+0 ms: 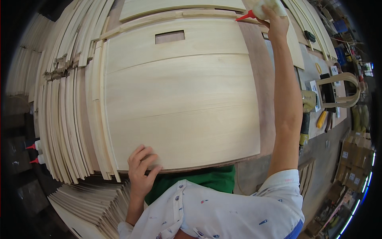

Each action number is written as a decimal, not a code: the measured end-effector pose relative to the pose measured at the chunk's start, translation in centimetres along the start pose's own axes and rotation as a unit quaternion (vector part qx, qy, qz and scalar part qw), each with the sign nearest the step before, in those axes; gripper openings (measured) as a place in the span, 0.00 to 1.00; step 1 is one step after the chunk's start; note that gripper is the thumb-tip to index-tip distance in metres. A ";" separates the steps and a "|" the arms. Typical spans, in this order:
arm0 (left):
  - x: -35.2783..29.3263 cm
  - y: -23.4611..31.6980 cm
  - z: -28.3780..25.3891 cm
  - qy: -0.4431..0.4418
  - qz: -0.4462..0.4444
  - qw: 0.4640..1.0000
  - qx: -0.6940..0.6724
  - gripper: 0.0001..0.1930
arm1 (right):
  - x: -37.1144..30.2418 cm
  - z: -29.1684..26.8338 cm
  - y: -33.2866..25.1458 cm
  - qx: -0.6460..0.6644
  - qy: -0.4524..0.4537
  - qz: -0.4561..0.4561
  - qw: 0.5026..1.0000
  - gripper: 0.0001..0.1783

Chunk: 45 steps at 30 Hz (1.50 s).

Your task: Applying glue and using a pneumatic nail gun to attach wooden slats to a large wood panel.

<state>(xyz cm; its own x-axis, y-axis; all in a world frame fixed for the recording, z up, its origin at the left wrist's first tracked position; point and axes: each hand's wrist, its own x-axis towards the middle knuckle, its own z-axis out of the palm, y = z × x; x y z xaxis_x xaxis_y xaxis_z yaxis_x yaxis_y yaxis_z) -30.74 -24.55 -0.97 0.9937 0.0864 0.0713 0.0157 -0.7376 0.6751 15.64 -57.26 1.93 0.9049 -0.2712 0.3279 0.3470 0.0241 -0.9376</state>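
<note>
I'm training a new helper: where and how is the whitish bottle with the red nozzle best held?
Probably around the body of the bottle, coming from the near right, as the right hand does. The body is broad, while the red nozzle tapers thin and points left; gripping there would likely cover the tip.

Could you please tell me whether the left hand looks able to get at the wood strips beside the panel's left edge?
Probably yes: the left hand looks empty at the near edge of the panel, and the wood strips lie just left of it, with nothing seen standing between.
</note>
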 end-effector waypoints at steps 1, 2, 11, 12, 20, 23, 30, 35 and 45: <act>0.0 0.1 0.0 0.004 0.002 1.000 0.000 0.19 | -0.2 -0.1 -0.2 -0.001 0.009 0.019 1.000 0.19; 0.0 0.1 0.0 0.003 0.003 1.000 -0.001 0.19 | -0.2 -0.3 -0.4 -0.003 0.019 0.035 0.999 0.19; -0.1 0.1 0.0 0.001 0.000 1.000 -0.006 0.19 | -2.2 -2.4 -0.4 0.008 0.002 0.002 1.000 0.20; -0.1 0.1 0.0 0.002 0.001 1.000 -0.008 0.19 | -2.3 -2.9 -0.1 0.006 0.003 0.000 1.000 0.20; -0.2 -0.1 0.2 0.004 0.013 1.000 -0.009 0.18 | -8.2 -3.8 -4.7 -0.013 0.024 0.076 0.997 0.18; -0.3 -0.1 0.1 0.013 0.026 1.000 -0.009 0.18 | -8.0 -6.6 -3.4 -0.008 -0.049 0.022 0.999 0.21; -0.4 -0.5 0.4 0.021 0.041 0.999 -0.005 0.18 | -11.4 -8.9 -3.6 -0.029 -0.039 0.021 0.999 0.21; -0.4 -0.7 0.6 0.031 0.049 0.998 -0.017 0.18 | -14.4 -10.7 -5.0 -0.031 -0.029 0.021 0.999 0.22; -0.6 -0.6 0.6 0.032 0.046 0.998 -0.010 0.18 | -21.2 -13.3 -8.9 -0.041 -0.026 0.050 0.998 0.20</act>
<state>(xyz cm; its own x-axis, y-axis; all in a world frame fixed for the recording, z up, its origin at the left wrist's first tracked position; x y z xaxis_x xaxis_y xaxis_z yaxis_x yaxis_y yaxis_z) -31.26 -24.55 -1.88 0.9818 0.0624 0.1793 -0.0774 -0.7309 0.6780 -9.87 -64.50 1.79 0.9463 -0.2204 0.2364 0.2353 -0.0317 -0.9714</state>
